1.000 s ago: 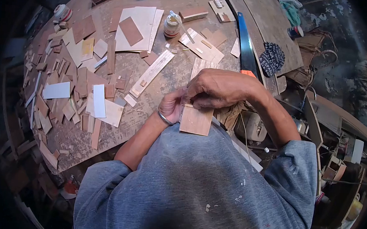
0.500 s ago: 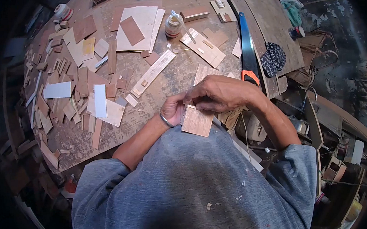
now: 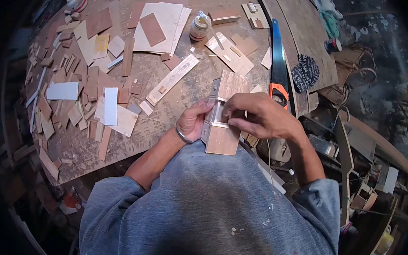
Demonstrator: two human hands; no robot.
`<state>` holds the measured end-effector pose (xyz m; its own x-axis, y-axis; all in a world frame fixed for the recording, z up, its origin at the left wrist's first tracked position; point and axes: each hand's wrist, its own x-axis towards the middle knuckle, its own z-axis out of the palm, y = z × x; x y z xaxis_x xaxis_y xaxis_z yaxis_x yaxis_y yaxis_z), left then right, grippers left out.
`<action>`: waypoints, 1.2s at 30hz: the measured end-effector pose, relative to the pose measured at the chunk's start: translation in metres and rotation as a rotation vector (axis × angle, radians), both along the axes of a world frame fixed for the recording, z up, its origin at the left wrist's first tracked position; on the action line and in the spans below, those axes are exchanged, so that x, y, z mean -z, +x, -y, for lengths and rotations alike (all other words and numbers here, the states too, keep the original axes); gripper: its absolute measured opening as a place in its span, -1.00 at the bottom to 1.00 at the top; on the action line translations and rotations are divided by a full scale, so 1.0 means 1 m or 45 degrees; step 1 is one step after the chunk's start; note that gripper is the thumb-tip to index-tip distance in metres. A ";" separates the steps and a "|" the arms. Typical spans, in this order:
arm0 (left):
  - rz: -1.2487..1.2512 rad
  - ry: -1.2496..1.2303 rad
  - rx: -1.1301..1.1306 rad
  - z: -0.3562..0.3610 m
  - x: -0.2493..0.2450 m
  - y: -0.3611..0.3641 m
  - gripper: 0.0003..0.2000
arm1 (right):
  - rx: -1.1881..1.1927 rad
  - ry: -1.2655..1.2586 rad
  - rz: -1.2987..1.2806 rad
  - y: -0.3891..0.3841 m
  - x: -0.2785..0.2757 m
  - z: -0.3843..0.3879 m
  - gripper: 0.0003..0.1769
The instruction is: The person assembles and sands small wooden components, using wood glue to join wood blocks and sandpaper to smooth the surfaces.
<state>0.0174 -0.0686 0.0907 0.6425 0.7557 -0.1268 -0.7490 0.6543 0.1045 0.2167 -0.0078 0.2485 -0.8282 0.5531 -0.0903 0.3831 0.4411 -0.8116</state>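
Note:
A small wooden box-like piece (image 3: 223, 140) stands out in front of my chest, with a recessed opening across its middle. My left hand (image 3: 195, 121) grips its left side, thumb near the upper edge of the opening. My right hand (image 3: 253, 115) is at the right of that opening, its fingers bent and its fingertips at the recess edge. Whether a small part is between those fingertips is too small to tell. Above the piece lies a thin board (image 3: 229, 53) with small strips on it. A long pale strip (image 3: 173, 79) rests to the left.
On the worktable (image 3: 132, 147) are many wood offcuts at the left, white rectangles (image 3: 110, 106), and an open glue jar (image 3: 199, 29) with a stick. A handsaw (image 3: 277, 52) with an orange handle and a dark patterned cloth (image 3: 305, 73) lie at the right.
My right hand has moved right and down, off the middle of the wooden piece, uncovering its recessed opening. The view has shifted slightly.

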 end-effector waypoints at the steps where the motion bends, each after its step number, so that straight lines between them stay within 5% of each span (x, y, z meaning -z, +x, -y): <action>1: -0.020 0.002 -0.005 -0.001 -0.003 -0.002 -0.57 | 0.072 0.027 -0.034 0.003 -0.002 0.003 -0.81; 7: 0.070 -0.120 -0.193 -0.012 -0.019 -0.008 -0.53 | 0.747 0.071 -0.201 0.025 0.001 0.028 -0.85; 11: 0.147 -0.136 -0.266 -0.025 -0.023 -0.003 -0.53 | 1.329 -0.397 -0.512 -0.002 0.013 0.037 -0.65; 15: -0.064 -0.071 -0.424 -0.036 -0.044 0.008 -0.56 | 1.420 -0.563 -0.585 -0.015 0.019 0.027 -0.49; 19: -0.266 -0.048 -0.515 -0.044 -0.058 0.013 -0.62 | 1.374 -0.378 -0.510 -0.022 0.027 0.021 -0.44; 28: -0.249 0.003 -0.612 -0.055 -0.076 0.018 -0.61 | 1.340 -0.222 -0.593 -0.020 0.012 0.018 -0.62; 36: -0.226 0.128 -0.749 -0.059 -0.097 0.019 -0.56 | 1.259 0.308 -0.428 -0.031 -0.012 0.023 -0.61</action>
<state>0.0368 -0.0099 0.1874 0.0902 0.9905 -0.1035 -0.9467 0.1175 0.2998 0.1855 -0.0304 0.2605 0.0352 0.9647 0.2608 0.4313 0.2208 -0.8748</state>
